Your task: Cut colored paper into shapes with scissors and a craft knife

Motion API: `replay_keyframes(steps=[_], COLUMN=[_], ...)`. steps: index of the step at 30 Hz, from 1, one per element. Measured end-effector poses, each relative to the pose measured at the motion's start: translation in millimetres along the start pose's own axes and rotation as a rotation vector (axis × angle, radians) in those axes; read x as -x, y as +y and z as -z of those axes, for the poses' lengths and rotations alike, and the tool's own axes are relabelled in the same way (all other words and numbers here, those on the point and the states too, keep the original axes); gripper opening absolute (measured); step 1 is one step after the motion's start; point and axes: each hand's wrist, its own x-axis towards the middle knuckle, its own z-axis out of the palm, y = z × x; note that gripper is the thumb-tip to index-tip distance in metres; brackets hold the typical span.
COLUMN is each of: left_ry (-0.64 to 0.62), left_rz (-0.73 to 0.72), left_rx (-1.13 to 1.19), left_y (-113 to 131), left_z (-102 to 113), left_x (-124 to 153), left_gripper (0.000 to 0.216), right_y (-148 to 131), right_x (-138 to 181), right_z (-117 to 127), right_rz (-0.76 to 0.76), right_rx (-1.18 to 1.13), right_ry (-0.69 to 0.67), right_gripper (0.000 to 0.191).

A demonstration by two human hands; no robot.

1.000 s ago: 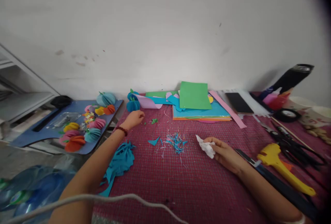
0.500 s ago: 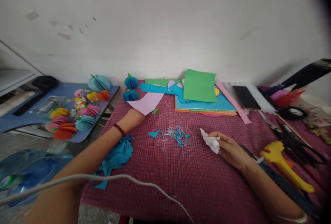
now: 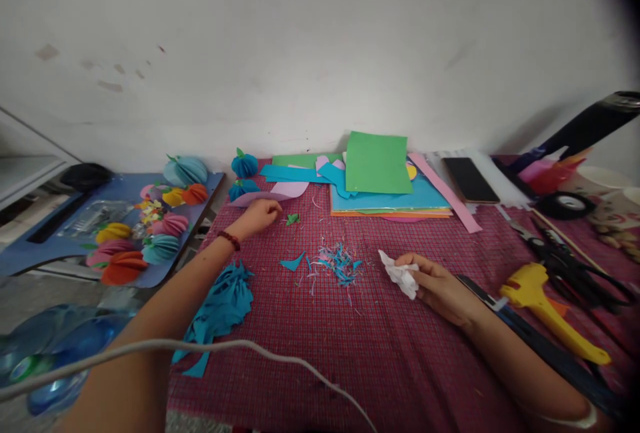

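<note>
My left hand [image 3: 259, 218] is just in front of a lilac paper sheet [image 3: 293, 189], which curves up by the blue paper pumpkins [image 3: 245, 165]. Its fingers are curled in with nothing visible between them. A small green paper leaf [image 3: 293, 219] lies to its right. Over the cloth at the right, my right hand [image 3: 440, 287] pinches a crumpled white tissue [image 3: 401, 275]. Between the hands is a heap of blue and lilac paper shreds [image 3: 343, 264], with a blue paper scrap [image 3: 293, 263] beside it. Under my left forearm lie crumpled blue paper cuttings [image 3: 225, 303].
Coloured sheets [image 3: 390, 202] lie by the wall, under a green sheet [image 3: 379, 163]. At right are a phone [image 3: 471, 180], scissors [image 3: 565, 256] and a yellow glue gun [image 3: 550, 313]. Paper pumpkins [image 3: 125, 267] fill a blue side table. A white cable [image 3: 270, 355] crosses in front.
My left hand has let go of the lilac sheet, which now lies farther back and left by the blue pumpkins. My right hand keeps the tissue; the view has shifted slightly.
</note>
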Motion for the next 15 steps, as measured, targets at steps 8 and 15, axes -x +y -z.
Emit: replay_keyframes(steps=[8,15], left_ry=[-0.099,-0.097], left_rz=[0.040,0.056], left_rx=[-0.001,-0.027], left_y=[-11.1,1.9], left_z=[-5.6,-9.3], left_x=[16.0,16.9], left_gripper=[0.035,0.023], right_y=[3.5,3.5], right_x=[-1.7,-1.1], right_z=[4.6,2.2], right_rz=[0.007,0.032], right_rx=[0.022,-0.008], right_ry=[-0.004,-0.028], right_gripper=[0.031,0.030])
